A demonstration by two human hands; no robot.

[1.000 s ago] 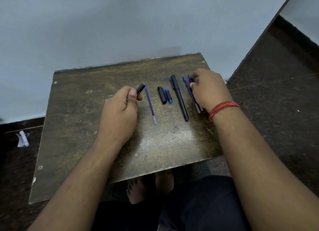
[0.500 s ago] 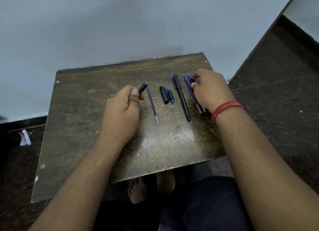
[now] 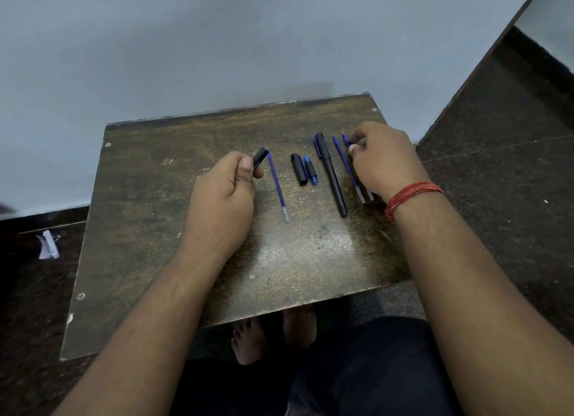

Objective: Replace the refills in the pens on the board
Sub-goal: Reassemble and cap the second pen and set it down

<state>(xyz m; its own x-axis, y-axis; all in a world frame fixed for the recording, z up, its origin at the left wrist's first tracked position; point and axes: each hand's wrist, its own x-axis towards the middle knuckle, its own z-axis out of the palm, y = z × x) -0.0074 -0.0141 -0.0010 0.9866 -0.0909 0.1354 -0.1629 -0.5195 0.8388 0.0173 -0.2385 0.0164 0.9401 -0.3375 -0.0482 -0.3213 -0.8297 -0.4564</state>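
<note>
Two bare hands work over the worn brown wooden board (image 3: pixel 149 216): left hand (image 3: pixel 222 204) fist-grips a black plastic pen barrel (image 3: pixel 259 161), right hand (image 3: pixel 383 160) pinches a thin blue refill (image 3: pixel 345 139).

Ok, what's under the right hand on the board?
Two thin blue refills lie side by side; the right hand pinches the outer one near its far end. Anything beneath the palm is covered.

A single wide-angle view was taken from the wearer's head, directed forward and steeply down. The bench (image 3: pixel 130 229) was seen close, at frame centre, the wall (image 3: pixel 186 42) filling the upper frame, the forearms entering from the lower corners.
</note>
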